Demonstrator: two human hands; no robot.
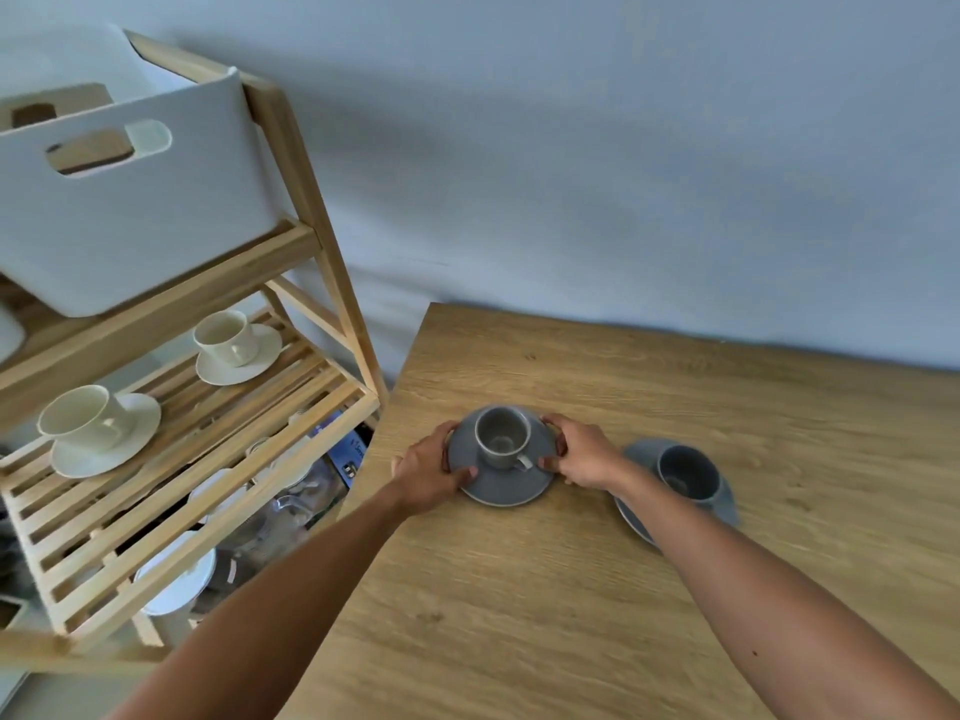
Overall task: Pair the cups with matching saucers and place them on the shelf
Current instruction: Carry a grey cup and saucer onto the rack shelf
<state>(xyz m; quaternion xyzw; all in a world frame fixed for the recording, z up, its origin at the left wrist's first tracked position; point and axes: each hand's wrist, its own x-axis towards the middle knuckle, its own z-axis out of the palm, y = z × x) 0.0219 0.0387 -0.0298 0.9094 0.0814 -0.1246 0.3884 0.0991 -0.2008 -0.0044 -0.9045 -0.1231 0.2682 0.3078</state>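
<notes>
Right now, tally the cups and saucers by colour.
Cream cups: 2
Cream saucers: 2
Grey cups: 2
Grey saucers: 2
Total: 8

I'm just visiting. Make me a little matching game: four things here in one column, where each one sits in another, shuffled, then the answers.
Things:
1. grey cup
2. cream cup
3. white bin
4. dark grey cup

Places:
A. top shelf of the rack
B. saucer held by both hands
C. saucer on the slatted shelf
D. saucer on the table, behind the right forearm

Pairs: 1-B, 2-C, 3-A, 4-D
</notes>
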